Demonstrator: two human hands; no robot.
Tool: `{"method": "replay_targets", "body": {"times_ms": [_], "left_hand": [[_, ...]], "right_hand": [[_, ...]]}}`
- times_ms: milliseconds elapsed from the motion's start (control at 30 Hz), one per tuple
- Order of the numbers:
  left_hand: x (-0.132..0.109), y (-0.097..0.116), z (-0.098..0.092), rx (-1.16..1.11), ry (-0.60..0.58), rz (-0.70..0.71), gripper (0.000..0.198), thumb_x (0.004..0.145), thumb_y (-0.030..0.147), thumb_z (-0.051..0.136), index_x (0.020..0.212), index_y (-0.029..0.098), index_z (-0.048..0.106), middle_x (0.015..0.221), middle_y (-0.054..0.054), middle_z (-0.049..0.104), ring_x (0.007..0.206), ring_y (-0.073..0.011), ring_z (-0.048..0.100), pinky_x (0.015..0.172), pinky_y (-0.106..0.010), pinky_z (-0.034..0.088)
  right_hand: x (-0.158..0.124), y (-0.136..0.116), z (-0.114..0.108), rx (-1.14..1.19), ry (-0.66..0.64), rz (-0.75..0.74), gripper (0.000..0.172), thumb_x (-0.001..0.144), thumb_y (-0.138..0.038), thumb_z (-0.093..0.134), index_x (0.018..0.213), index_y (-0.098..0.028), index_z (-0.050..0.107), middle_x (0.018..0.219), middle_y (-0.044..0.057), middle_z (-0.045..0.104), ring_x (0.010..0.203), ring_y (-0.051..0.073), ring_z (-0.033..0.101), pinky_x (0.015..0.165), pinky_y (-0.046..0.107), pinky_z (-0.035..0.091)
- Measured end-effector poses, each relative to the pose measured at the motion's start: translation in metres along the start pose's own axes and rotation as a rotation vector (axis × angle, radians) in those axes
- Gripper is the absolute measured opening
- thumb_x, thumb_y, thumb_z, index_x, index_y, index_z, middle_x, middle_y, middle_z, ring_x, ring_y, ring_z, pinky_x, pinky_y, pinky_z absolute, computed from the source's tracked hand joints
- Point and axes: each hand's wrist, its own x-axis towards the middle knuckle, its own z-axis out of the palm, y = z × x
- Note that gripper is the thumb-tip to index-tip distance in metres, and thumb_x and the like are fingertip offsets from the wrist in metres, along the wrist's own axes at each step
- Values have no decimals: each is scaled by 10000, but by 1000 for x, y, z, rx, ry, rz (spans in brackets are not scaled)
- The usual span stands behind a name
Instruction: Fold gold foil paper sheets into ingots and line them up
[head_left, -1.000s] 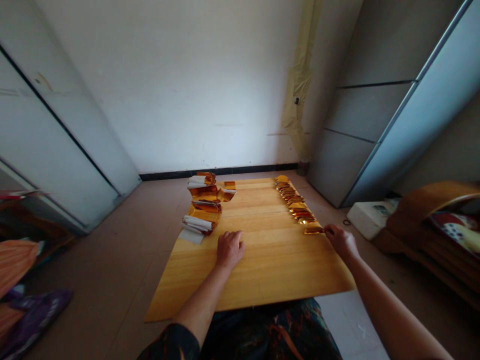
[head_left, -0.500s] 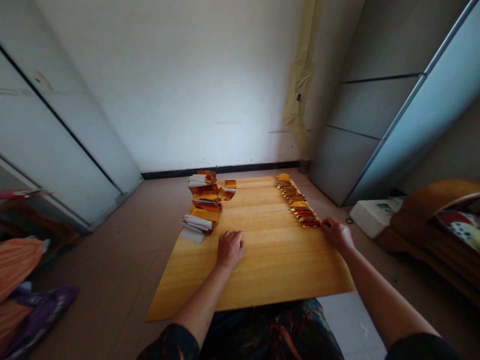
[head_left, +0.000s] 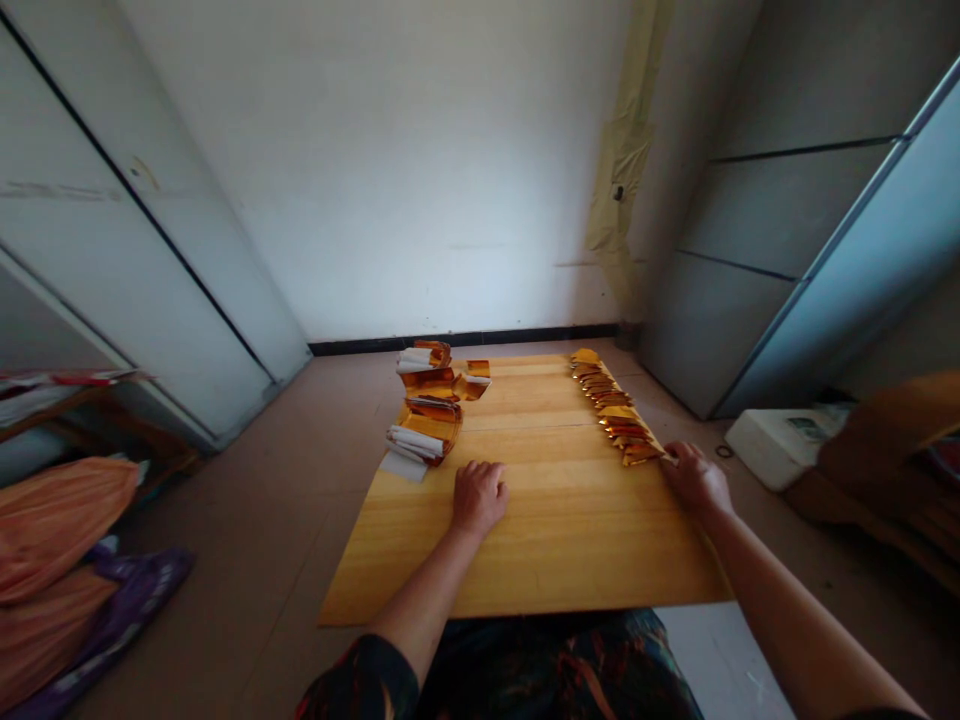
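My left hand rests on the wooden board with its fingers curled in; nothing shows in it. Closed at the board's right edge, my right hand pinches the near end of a row of folded gold foil papers. A small pale tip shows at the fingertips, and the rest of what they grip is hidden. The folded pieces overlap in a line along the right side. Stacks of gold foil paper with white backs lie at the board's left, beyond my left hand.
A white wall stands behind the board, with a grey cabinet at the right. A white box sits on the floor near a wooden piece of furniture. Orange and purple bags lie at the left.
The view has turned slightly left, so everything sits further right in the picture. The near end of the gold row has shifted at my right fingertips. My left hand stays on the board.
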Motion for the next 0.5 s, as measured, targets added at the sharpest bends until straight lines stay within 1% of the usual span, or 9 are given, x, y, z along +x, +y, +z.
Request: {"method": "replay_targets", "body": {"times_ms": [67,133,200,300,400,433,500], "left_hand": [[0,1,1,1,0,-4,251,783,192,537,1015,217,631,911,-62,656,929,-228,536,814,-359,369],[0,1,3,-1,4,-1,248,783,182,534,1007,219,634,902,-62,653,927,-226,534,815,-358,370],[-1,1,5,-8,15,5,242,787,174,528,997,222,636,894,-59,649,921,-223,533,810,-355,374],[1,-1,-1,-15,43,27,230,794,155,514,971,227,642,900,-58,639,923,-216,530,810,-345,384],[11,-11,-24,20,84,50,217,819,160,486,948,225,648,954,-59,641,952,-210,523,850,-343,382],[16,-16,-35,48,103,32,214,835,182,474,953,224,647,985,-61,644,970,-212,520,872,-349,374],[28,-28,-56,137,104,-56,203,846,253,481,956,224,649,1050,-70,641,1021,-235,508,894,-380,361]], "right_hand": [[-4,-1,-2,-20,26,-32,199,806,-293,509,916,-194,642,887,72,642,710,172,560,609,263,348],[-9,-10,-5,-34,66,-77,196,829,-274,475,903,-191,637,890,82,635,717,179,554,638,278,353],[-14,-29,-8,-25,87,-157,193,841,-249,453,870,-191,635,874,83,632,721,181,546,658,283,351],[-20,-70,-7,72,68,-371,214,861,-222,434,781,-189,630,801,75,623,723,171,533,675,270,339],[-23,-113,0,172,33,-558,263,890,-183,398,754,-180,622,753,55,609,686,147,513,665,251,323],[-24,-126,3,181,31,-608,265,894,-172,394,756,-178,621,758,51,609,687,143,511,665,250,316],[-25,-148,10,175,14,-667,261,890,-147,395,758,-176,618,764,43,609,676,135,504,655,248,301]]}}
